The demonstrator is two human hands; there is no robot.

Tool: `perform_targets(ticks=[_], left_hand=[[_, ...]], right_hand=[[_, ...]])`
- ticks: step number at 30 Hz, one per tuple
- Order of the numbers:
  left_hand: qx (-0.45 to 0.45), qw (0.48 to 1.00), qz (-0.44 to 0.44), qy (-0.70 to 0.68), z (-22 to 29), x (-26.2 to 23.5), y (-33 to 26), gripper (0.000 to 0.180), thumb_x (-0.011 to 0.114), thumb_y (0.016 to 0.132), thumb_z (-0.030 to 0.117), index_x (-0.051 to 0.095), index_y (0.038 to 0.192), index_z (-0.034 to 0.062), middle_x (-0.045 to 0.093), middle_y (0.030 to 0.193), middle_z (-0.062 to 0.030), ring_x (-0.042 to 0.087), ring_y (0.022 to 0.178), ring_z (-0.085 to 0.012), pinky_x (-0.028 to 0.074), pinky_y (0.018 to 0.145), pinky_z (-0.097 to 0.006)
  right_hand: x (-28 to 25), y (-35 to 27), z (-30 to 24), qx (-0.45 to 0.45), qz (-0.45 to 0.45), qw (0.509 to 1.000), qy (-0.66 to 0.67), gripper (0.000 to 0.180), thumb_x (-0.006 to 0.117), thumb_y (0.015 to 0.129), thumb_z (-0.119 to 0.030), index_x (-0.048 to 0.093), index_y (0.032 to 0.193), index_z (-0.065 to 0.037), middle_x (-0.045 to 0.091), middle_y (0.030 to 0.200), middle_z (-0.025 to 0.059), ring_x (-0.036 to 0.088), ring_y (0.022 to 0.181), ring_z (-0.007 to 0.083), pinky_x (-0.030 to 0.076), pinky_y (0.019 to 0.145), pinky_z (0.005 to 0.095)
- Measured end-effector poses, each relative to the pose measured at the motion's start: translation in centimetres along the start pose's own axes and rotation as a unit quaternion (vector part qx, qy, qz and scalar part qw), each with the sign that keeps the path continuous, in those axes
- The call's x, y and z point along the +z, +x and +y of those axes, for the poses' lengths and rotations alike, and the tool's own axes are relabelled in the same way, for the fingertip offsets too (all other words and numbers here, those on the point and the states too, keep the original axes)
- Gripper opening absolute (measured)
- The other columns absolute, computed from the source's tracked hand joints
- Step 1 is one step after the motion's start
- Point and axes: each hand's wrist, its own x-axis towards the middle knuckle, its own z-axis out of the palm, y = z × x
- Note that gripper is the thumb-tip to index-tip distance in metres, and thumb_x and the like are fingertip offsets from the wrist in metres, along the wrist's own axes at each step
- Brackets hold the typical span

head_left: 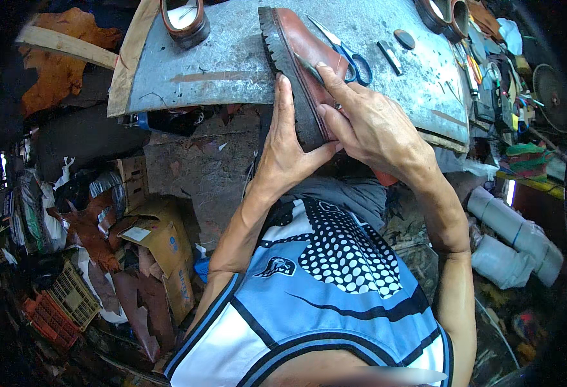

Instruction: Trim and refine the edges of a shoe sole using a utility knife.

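Brown leather boot (307, 39) lies over the near edge of the worktop (219, 55), tilted so its thick dark sole (299, 97) faces the left hand (290, 149); whether it rests on the surface or is held just above it, I cannot tell. The left fingers are straight and pressed together along the sole, the thumb spread away toward the boot's nearer end. The right hand (383, 129) pinches a thin pointed tool (307, 68), index finger stretched along it, its tip close to where leather meets sole. To do this well, I would steer with that index finger, using short, light strokes at a low angle so the point follows the joint without scoring the leather. The left hand should brace firmly but away from the tip's path. Moving the blue-handled scissors (358, 67), just beside the boot, would free some elbow room.
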Motion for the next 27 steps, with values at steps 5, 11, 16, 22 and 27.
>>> perform_targets(ticks=[5,11,16,22,27], left_hand=[[-0.007,1.0,0.001,-0.009,0.0,0.0,-0.1,0.13,0.091,0.069,0.027,0.0,0.155,-0.0085,0.009,0.16,-0.0367,0.015,0.151,-0.0468,0.02,0.123,-0.046],[0.0,1.0,0.007,0.002,0.2,0.0,-0.1,0.131,0.091,0.069,0.029,0.0,0.155,-0.0085,0.01,0.16,-0.0363,0.015,0.15,-0.047,0.021,0.122,-0.046],[0.004,1.0,0.007,-0.004,0.1,-0.2,-0.1,0.13,0.091,0.069,0.028,0.001,0.156,-0.0086,0.01,0.161,-0.0358,0.016,0.15,-0.0463,0.022,0.122,-0.046],[-0.005,1.0,0.003,-0.018,0.3,-0.2,0.0,0.129,0.091,0.069,0.026,0.001,0.156,-0.0085,0.01,0.161,-0.0352,0.016,0.151,-0.045,0.021,0.123,-0.045],[-0.013,1.0,-0.001,-0.019,0.5,-0.3,0.0,0.128,0.09,0.069,0.025,0.002,0.156,-0.0085,0.01,0.161,-0.0352,0.014,0.151,-0.0447,0.021,0.123,-0.045]], right_hand=[[-0.1,-0.1,0.1,-0.005,-0.01,1.0,0.004,0.059,0.056,0.095,-0.028,0.043,0.143,0.005,0.067,0.099,0.032,0.067,0.087,0.0478,0.054,0.08,0.0527],[-0.2,-0.4,0.3,-0.025,0.001,1.0,0.01,0.058,0.055,0.095,-0.026,0.044,0.141,0.007,0.067,0.098,0.0325,0.068,0.087,0.0468,0.055,0.08,0.0526],[-0.7,0.1,-0.2,-0.012,-0.015,1.0,0.021,0.057,0.056,0.096,-0.024,0.043,0.143,0.006,0.067,0.101,0.032,0.067,0.09,0.0475,0.053,0.082,0.0513],[-1.1,0.7,-0.2,-0.002,-0.029,0.999,0.032,0.056,0.056,0.097,-0.023,0.043,0.144,0.004,0.067,0.104,0.0316,0.066,0.092,0.0486,0.052,0.085,0.05],[-1.0,1.2,0.1,-0.041,0.006,0.999,0.021,0.056,0.056,0.096,-0.023,0.044,0.143,0.004,0.067,0.104,0.0314,0.066,0.091,0.048,0.053,0.083,0.0498]])
